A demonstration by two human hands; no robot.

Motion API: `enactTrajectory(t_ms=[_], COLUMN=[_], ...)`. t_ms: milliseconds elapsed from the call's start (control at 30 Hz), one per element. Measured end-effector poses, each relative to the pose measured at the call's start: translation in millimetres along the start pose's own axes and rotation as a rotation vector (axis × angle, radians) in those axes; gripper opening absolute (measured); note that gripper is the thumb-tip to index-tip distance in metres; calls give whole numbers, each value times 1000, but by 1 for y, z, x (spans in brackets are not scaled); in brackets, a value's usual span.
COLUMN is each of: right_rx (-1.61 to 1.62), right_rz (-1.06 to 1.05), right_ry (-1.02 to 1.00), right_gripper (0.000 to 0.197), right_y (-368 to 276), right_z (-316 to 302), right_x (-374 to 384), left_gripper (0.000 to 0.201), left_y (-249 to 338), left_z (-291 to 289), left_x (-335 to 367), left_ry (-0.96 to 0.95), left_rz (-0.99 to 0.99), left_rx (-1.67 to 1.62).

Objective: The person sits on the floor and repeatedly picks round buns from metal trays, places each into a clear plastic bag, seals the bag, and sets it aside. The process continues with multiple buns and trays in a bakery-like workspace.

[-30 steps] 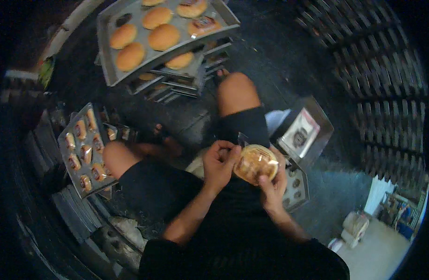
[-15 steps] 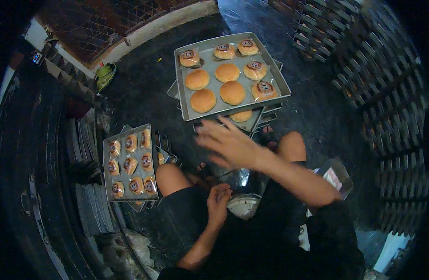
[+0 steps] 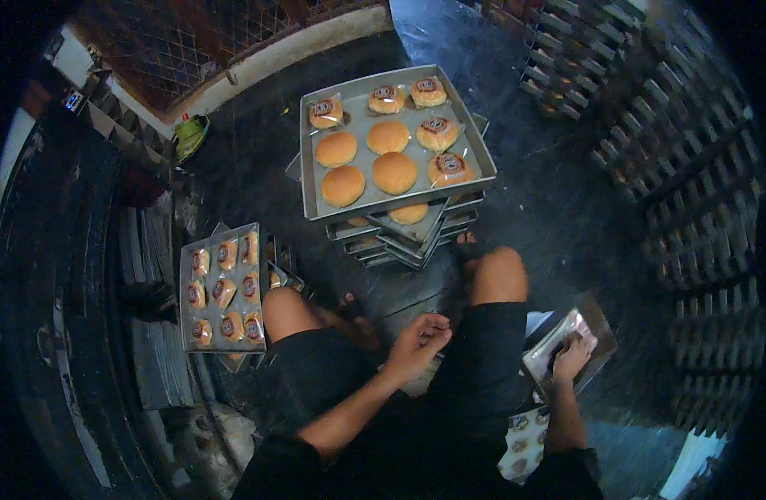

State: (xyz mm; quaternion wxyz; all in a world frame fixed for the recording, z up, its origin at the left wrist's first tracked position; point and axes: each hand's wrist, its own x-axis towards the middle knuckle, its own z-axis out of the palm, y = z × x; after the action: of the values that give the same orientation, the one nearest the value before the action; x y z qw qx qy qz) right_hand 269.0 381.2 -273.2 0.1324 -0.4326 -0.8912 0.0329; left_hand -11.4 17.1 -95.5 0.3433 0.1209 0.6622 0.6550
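Observation:
My left hand point(image 3: 419, 345) hovers between my knees, its fingers curled in with nothing visible in them. Under it, a pale container point(image 3: 420, 385) is mostly covered by the hand and arm. Off to the right, my right hand point(image 3: 573, 357) lies with fingers stretched on a stack of clear plastic bags point(image 3: 558, 340) in a shallow box point(image 3: 601, 321). Ahead of me a metal tray point(image 3: 374, 200) carries several round buns: bare ones such as the front bun point(image 3: 394, 172), and bagged ones with a dark round label, such as the bagged bun point(image 3: 449, 169).
More trays point(image 3: 399, 242) are stacked crosswise beneath the front one. By my left knee, another tray point(image 3: 223, 343) of bagged buns tops a second stack. A white sheet of round brown stickers point(image 3: 523, 444) lies beside my right thigh. Slatted dark stacks point(image 3: 699, 208) line the right side.
My right hand has swung from near the front tray's edge down to the bags at right. My left hand has shifted slightly right and up. The view has moved a little.

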Motion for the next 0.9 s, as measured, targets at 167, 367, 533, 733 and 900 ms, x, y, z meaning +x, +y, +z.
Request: enactTrajectory(t_ms=[167,367,533,733,900], right_rx=[260,885,1562,1192,1154], right_rz=[-153,-53,162,-141,-606], right_ry=[342,466,126,-435,-561], right_gripper=[11,10,24,17,35], right_y=[-60,-223,-280,-334,-506], right_z=[-101,-200,-216,-200,-148], right_x=[29,41,49,54,146], left_gripper=[43,41,18,20,23], left_y=[38,40,36,29,-2], left_z=[55,145,78,-58,-140], left_x=[13,14,32,24,33], left_ry=[-102,-41,193,423,613], left_rz=[461,278,196,109,-139], left_rx=[382,-327,-408,-280,-836])
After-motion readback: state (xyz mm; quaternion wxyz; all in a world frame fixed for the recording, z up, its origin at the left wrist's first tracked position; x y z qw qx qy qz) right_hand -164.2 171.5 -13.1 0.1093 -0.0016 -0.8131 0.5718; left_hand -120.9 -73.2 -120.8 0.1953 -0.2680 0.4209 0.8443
